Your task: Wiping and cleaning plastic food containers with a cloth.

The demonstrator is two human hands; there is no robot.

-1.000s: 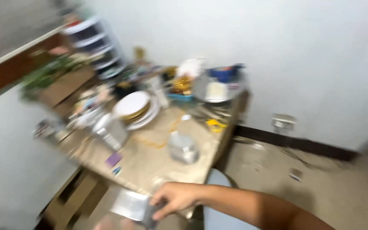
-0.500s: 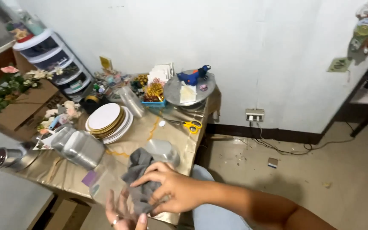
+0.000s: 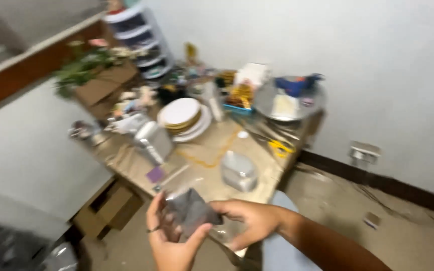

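Both my hands hold a small grey, crumpled piece of cloth or plastic bag in front of me, low in the view. My left hand cups it from below, and a ring shows on one finger. My right hand pinches its right edge. Just beyond my hands stands the near edge of a cluttered table with a shiny top. The picture is blurred by motion.
On the table are a stack of white plates, a clear plastic container, a silver box, a round metal tray and yellow scissors. A cardboard box sits on the floor. A wall socket is at right.
My left hand has come up fully under the grey piece, and both hands now hold it lower and nearer to me. The camera has swung, so the table sits more to the centre.
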